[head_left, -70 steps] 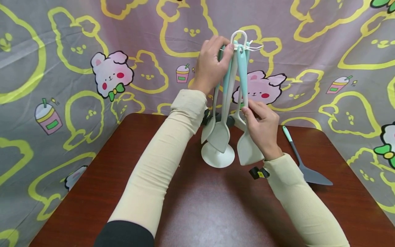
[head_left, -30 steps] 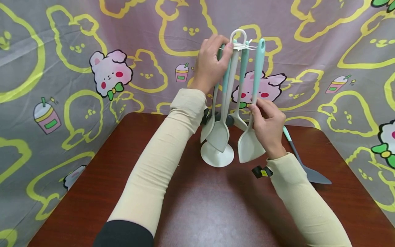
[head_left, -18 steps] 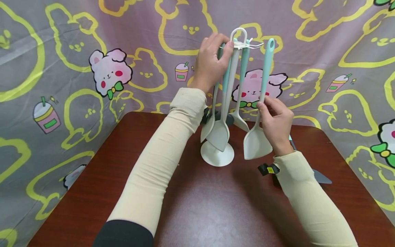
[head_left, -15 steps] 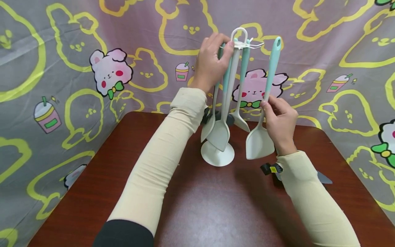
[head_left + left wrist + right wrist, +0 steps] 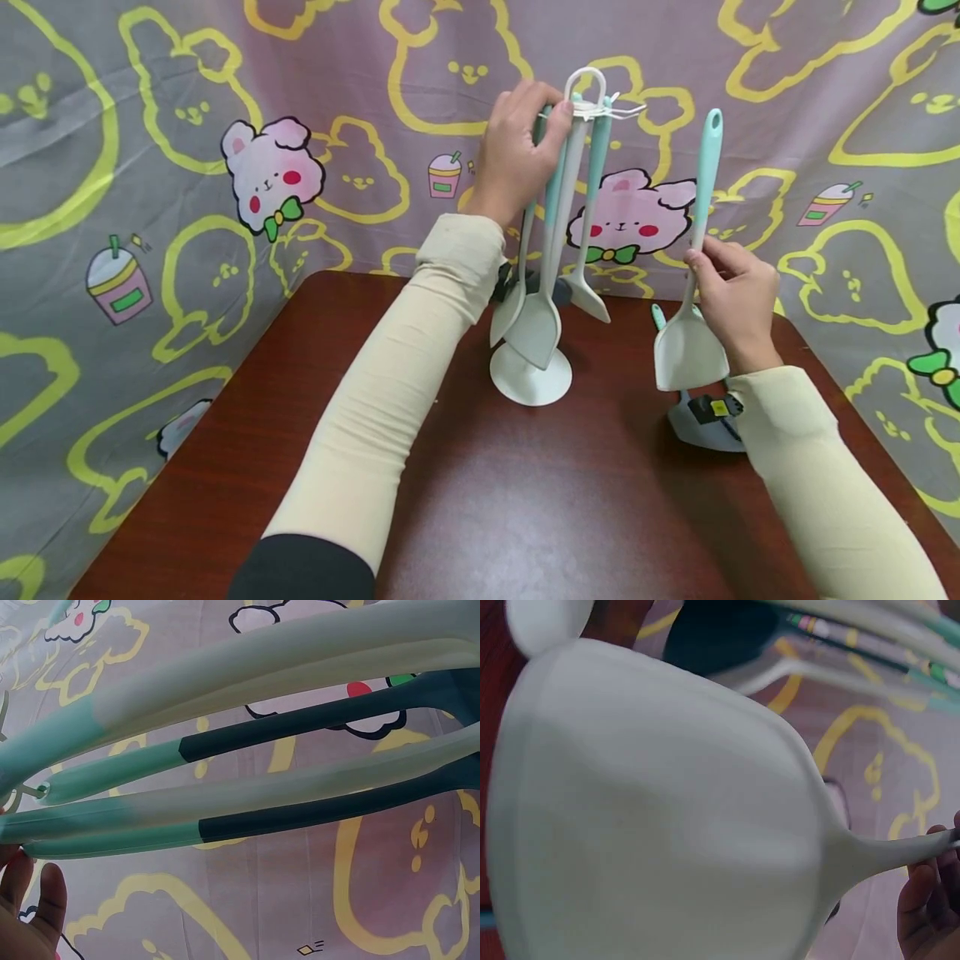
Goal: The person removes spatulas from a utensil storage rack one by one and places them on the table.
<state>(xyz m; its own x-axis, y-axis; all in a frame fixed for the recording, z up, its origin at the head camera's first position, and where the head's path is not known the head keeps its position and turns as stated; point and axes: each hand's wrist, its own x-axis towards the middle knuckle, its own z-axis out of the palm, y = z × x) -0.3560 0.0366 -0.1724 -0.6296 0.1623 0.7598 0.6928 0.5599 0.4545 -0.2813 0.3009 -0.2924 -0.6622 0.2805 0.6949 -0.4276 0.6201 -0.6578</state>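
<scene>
My right hand pinches the shaft of a white spatula with a mint handle. The spatula is upright, blade down, above the table's right side and apart from the rack. In the right wrist view its broad blade fills much of the frame. My left hand grips the top of a white utensil rack, its thumb near the hooks. Several mint-handled utensils hang there, among them a pale pointed turner and a pale utensil. Dark-shafted utensils show in the left wrist view.
A grey spatula lies on the brown table below my right hand, partly hidden by it; two mint handle ends show there. A patterned curtain stands behind and beside the table.
My right hand has taken the white spatula off the rack's front hook and carried it to the right, over the grey spatula. My left hand has stayed on the rack.
</scene>
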